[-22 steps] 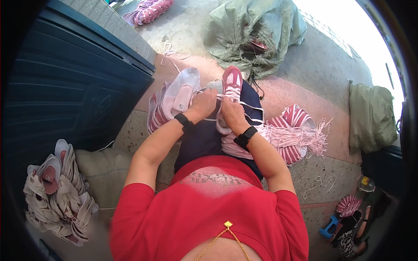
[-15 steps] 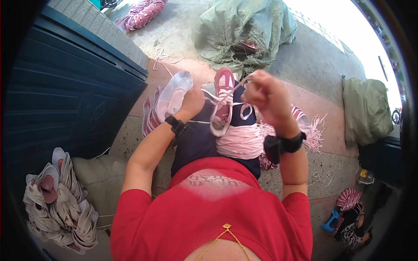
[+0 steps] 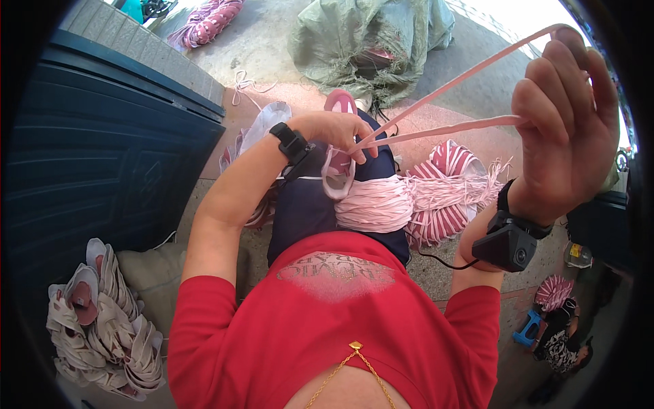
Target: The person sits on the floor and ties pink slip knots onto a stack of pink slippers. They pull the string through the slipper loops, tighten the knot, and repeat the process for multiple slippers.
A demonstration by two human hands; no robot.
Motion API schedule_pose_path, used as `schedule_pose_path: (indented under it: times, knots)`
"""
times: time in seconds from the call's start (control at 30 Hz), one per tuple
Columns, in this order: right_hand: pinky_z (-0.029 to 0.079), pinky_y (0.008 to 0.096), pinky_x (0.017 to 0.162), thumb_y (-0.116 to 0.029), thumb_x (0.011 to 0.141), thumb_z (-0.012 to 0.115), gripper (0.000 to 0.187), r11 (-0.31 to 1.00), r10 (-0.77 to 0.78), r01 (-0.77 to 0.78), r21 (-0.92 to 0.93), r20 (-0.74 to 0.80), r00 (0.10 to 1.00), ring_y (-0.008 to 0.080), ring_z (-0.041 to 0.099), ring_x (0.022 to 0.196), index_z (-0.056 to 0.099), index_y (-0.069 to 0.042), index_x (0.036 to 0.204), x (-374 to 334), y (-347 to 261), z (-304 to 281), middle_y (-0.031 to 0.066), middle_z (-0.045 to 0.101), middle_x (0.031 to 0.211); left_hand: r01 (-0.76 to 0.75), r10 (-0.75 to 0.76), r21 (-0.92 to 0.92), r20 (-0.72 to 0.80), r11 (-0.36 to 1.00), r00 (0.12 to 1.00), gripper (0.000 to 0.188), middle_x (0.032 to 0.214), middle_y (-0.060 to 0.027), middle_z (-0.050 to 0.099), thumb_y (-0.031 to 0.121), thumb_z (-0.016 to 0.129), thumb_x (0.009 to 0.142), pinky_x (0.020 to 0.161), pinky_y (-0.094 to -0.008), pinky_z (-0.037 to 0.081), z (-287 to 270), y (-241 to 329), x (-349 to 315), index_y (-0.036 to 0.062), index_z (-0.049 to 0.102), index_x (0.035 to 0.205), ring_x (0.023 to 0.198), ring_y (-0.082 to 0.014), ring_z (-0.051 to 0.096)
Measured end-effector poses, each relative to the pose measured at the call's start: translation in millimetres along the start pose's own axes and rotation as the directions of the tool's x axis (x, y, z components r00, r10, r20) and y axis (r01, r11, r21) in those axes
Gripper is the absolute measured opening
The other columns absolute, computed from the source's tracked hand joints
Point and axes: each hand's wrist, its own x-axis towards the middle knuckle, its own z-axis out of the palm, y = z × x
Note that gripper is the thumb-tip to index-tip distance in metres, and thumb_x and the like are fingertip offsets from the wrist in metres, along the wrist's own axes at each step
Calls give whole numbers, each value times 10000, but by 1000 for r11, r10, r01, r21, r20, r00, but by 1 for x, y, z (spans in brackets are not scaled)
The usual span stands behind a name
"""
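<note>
On my lap lies a pink and white shoe upper, its toe pointing away from me. My left hand covers its middle, fingers curled down on it where the laces come out. From there a pale pink shoelace stretches in two taut strands, up and to the right, into my closed right hand. The raised right hand is well apart from the upper. A thick bundle of pink laces lies across my right thigh. My left hand hides the upper's eyelets.
Striped pink uppers lie right of my leg, and pale uppers left of it. A green woven sack stands ahead. Stacked beige uppers sit at lower left, beside a dark blue metal door. Another person is at lower right.
My right hand has swung far up and to the right, drawing the lace strands long and tight. My left hand has moved right, from beside the upper onto it.
</note>
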Motion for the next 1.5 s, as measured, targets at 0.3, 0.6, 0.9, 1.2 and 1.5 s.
schedule_pose_path:
  times: [0.3, 0.6, 0.9, 1.2, 1.5]
  knots:
    - [379, 365, 725, -153, 929, 412, 237, 928, -365, 288, -235, -723, 586, 192, 444, 711, 463, -56, 719, -91, -45, -163, 73, 440, 715, -693, -177, -600, -792, 399, 584, 130, 908, -119, 640, 144, 488, 929, 899, -403, 458, -75, -87, -182, 47, 563, 888, 912, -234, 613]
    - [440, 239, 592, -87, 859, 542, 172, 541, 167, -623, -565, -654, 738, 93, 566, 675, 645, 9, 958, -123, 211, -214, 36, 617, 761, -451, -777, -851, -468, 269, 420, 124, 679, -6, 525, 214, 536, 915, 499, -280, 377, -5, -174, -155, 98, 549, 872, 567, -142, 479]
    - [501, 245, 680, -83, 894, 535, 196, 478, 38, -579, -660, -644, 764, 115, 623, 731, 612, 53, 1012, -97, 281, -212, 96, 671, 827, 128, -578, -664, -521, 737, 628, 204, 660, 34, 505, 217, 565, 898, 436, -202, 350, 78, -98, -38, 34, 643, 942, 512, -47, 433]
    - [467, 476, 675, -184, 891, 485, 209, -124, -54, -491, -862, -489, 871, 405, 607, 763, 598, -17, 835, -91, 287, -213, 212, 629, 785, 147, -523, -564, -594, 812, 611, 229, 736, 38, 558, 205, 579, 901, 554, -195, 382, 86, -110, -43, 18, 668, 998, 614, -28, 459]
    - [469, 490, 709, -238, 918, 431, 302, -149, -91, -590, -794, -583, 807, 411, 614, 788, 583, 12, 843, -81, 289, -202, 233, 632, 829, 330, -424, -290, -766, 899, 484, 270, 751, -57, 654, 222, 599, 870, 623, -263, 441, 89, -117, -36, -15, 676, 973, 677, -107, 569]
